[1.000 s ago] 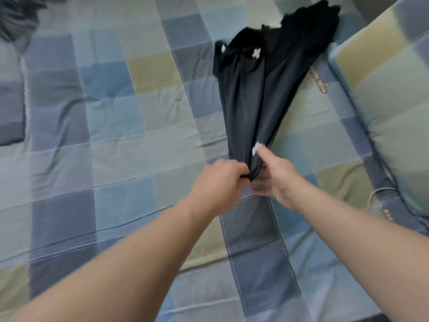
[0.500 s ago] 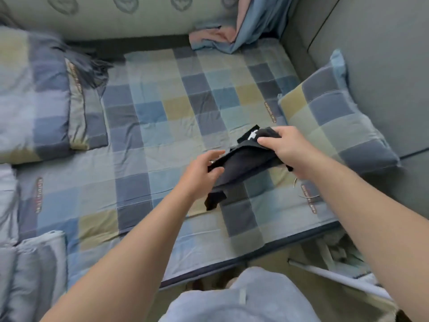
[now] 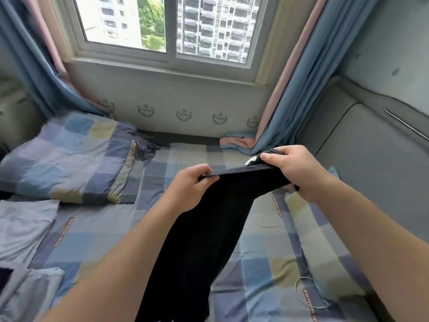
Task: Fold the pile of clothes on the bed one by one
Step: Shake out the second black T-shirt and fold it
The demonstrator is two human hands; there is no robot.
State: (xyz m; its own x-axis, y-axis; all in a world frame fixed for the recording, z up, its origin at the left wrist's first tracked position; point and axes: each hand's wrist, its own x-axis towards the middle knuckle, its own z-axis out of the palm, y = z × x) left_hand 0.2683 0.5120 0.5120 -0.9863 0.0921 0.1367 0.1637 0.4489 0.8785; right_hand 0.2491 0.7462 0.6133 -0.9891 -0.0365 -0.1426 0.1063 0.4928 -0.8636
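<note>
A black garment (image 3: 204,233) hangs in the air above the checked bed (image 3: 97,231). My left hand (image 3: 188,187) pinches its top edge at the left. My right hand (image 3: 292,168) grips the other end of that edge, where a small white mark shows beside my fingers. The cloth is stretched between both hands and drops in a long fold toward the bottom of the view, between my forearms. Its lower end is out of sight.
A checked pillow (image 3: 62,159) lies at the left and another (image 3: 325,247) at the right by the grey padded wall. Pale blue folded cloth (image 3: 23,226) sits at the left edge. Blue and pink curtains (image 3: 285,89) flank the window; a thin cable (image 3: 301,289) lies on the bed.
Both hands have lifted the black garment off the bed and spread apart, so it now hangs stretched between them. The view has tilted up to the window.
</note>
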